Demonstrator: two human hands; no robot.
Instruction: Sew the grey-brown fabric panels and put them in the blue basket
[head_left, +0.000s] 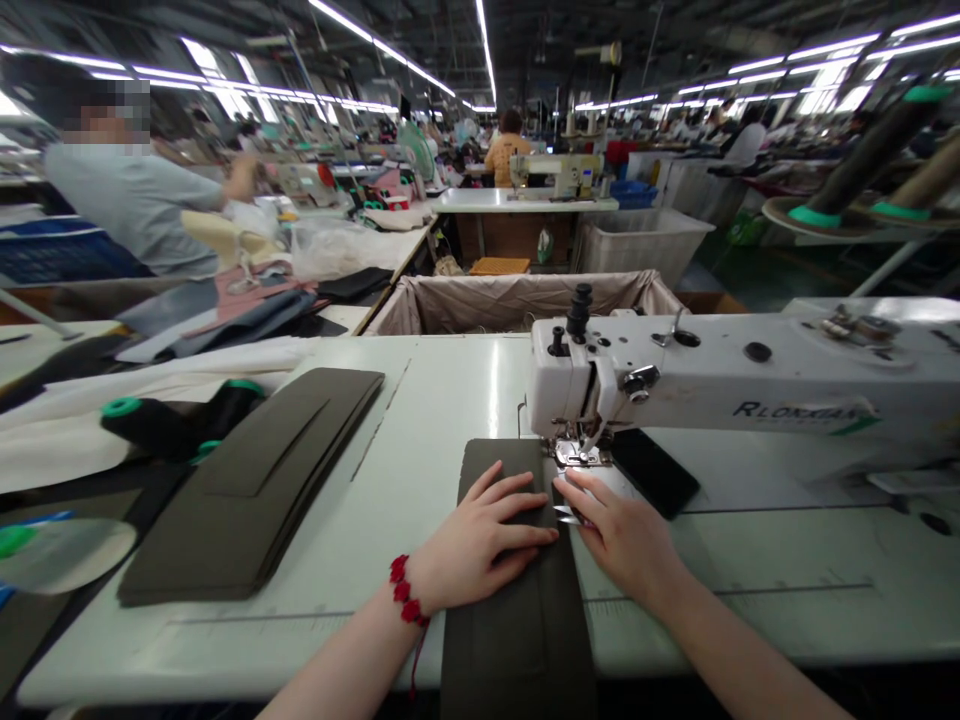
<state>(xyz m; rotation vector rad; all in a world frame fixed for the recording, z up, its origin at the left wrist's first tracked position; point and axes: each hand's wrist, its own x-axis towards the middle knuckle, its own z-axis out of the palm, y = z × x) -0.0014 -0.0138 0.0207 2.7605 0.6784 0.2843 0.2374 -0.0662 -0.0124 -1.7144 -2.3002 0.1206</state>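
The left hand point(480, 540) lies open and flat on a dark strip of cloth point(517, 630). The right hand point(622, 530) is open too, right by the needle. The strip sits on the table point(427, 450), touching the sewing machine point(675, 375). More dark cloth point(247, 480) lies in a stack on the left.

The bench point(450, 400) carried one sewing machine point(720, 380), one black phone point(656, 472), one stack of olive panels point(247, 480) and one single olive panel point(517, 620), under one left hand point(480, 540) and one right hand point(619, 530); one red bracelet point(405, 588) circled the left wrist.
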